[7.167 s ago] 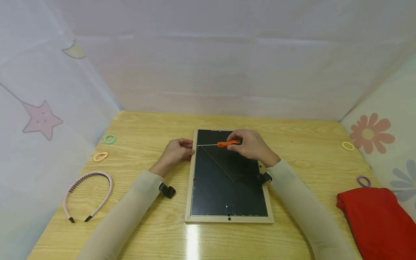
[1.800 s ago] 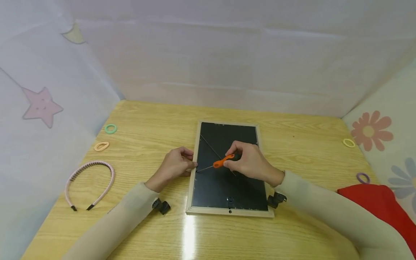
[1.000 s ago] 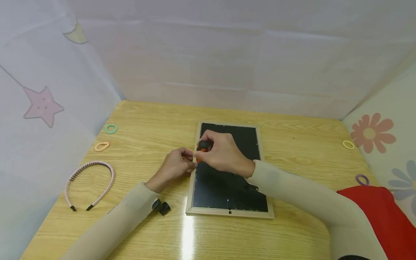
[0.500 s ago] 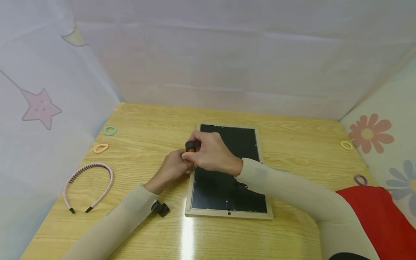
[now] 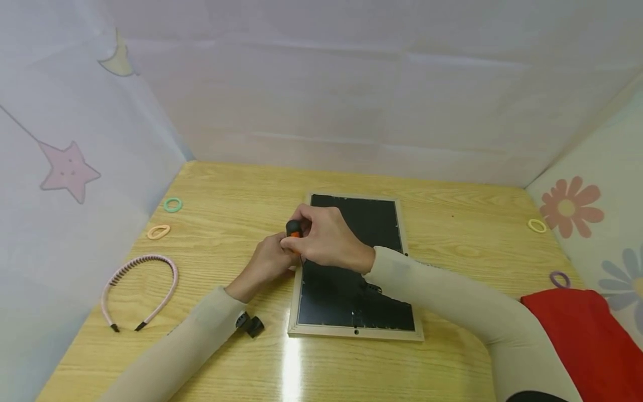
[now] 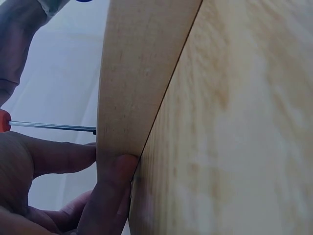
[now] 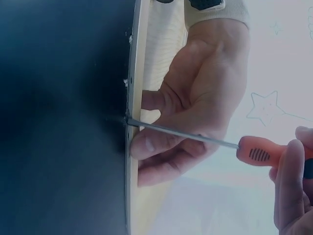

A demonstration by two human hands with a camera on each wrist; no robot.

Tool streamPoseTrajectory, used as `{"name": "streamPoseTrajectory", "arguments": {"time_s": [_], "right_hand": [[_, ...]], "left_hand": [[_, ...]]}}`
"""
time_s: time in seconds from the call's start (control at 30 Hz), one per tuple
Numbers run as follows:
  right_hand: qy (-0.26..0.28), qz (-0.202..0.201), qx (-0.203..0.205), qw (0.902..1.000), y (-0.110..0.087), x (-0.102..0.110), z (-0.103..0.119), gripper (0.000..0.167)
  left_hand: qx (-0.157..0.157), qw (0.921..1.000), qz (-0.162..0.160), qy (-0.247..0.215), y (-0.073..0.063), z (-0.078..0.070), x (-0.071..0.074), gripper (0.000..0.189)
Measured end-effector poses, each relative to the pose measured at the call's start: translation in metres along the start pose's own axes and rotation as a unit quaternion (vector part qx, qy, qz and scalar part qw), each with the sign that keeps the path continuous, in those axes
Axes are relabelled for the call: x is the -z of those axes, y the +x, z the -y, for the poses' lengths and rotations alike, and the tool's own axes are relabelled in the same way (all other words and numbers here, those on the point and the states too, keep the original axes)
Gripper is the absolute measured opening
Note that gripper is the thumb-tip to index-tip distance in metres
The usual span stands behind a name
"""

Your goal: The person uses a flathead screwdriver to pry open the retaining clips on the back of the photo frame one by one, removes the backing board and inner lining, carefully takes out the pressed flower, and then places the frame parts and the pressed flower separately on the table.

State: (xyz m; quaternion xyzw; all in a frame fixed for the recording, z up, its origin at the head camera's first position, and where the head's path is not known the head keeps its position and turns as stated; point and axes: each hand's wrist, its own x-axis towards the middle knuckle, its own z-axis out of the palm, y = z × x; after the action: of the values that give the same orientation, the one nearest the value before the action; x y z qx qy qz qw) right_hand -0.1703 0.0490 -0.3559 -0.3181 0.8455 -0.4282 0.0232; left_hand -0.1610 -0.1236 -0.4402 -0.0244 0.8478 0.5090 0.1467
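Observation:
A picture frame (image 5: 355, 333) lies face down on the table, its black backing (image 5: 334, 310) upward and its pale wooden rim around it. My right hand (image 5: 329, 237) grips the orange and black handle of a screwdriver (image 5: 295, 230) over the frame's left side. The right wrist view shows the steel shaft (image 7: 188, 135) with its tip right at the seam between backing and rim. My left hand (image 5: 269, 259) holds the left rim, a fingertip (image 6: 124, 167) against the wooden side and the thumb (image 7: 145, 144) at the upper edge, just beside the screwdriver's tip.
On the left lie a pink headband (image 5: 171, 286), an orange hair tie (image 5: 150, 235) and a green one (image 5: 166, 207). To the right are a yellow hair tie (image 5: 531, 228), a purple one (image 5: 554, 282) and red cloth (image 5: 577, 324). Printed sheets wall the table (image 5: 241, 195).
Over the earlier frames the screwdriver's tip moved down the left rim, and the tool swung from lying low to standing upright. My right hand shifted left beside my left hand, then held there.

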Motion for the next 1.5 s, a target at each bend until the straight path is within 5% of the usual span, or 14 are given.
{"name": "streamPoseTrajectory", "arguments": {"time_s": [0.3,0.57,0.8,1.1,1.17,1.33,1.5], "right_hand": [[0.005,-0.008,-0.003,1.0000,-0.009,0.012,-0.012,0.019],[0.071,-0.088,-0.032,0.9931,-0.034,0.047,-0.036,0.023],[0.165,-0.138,-0.124,0.9687,-0.069,0.088,-0.084,0.032],[0.239,-0.185,-0.157,0.9403,-0.102,0.108,-0.124,0.032],[0.227,-0.189,-0.166,0.9408,-0.104,0.108,-0.128,0.033],[0.115,-0.176,-0.180,0.9609,-0.104,0.103,-0.135,0.033],[0.020,-0.170,-0.175,0.9695,-0.101,0.097,-0.136,0.027]], "left_hand": [[0.025,0.9996,0.009,-0.009,0.001,-0.002,0.002,0.029],[0.033,0.9979,0.028,-0.048,0.003,-0.002,-0.001,0.040],[0.006,0.9993,0.024,-0.027,0.014,-0.007,0.004,0.048],[-0.068,0.9943,-0.026,0.077,0.055,-0.034,0.022,0.047],[-0.092,0.9913,-0.034,0.087,0.068,-0.042,0.021,0.046],[-0.141,0.9795,-0.034,0.140,0.100,-0.058,0.019,0.044],[-0.161,0.9652,-0.008,0.206,0.131,-0.066,0.012,0.047]]}}
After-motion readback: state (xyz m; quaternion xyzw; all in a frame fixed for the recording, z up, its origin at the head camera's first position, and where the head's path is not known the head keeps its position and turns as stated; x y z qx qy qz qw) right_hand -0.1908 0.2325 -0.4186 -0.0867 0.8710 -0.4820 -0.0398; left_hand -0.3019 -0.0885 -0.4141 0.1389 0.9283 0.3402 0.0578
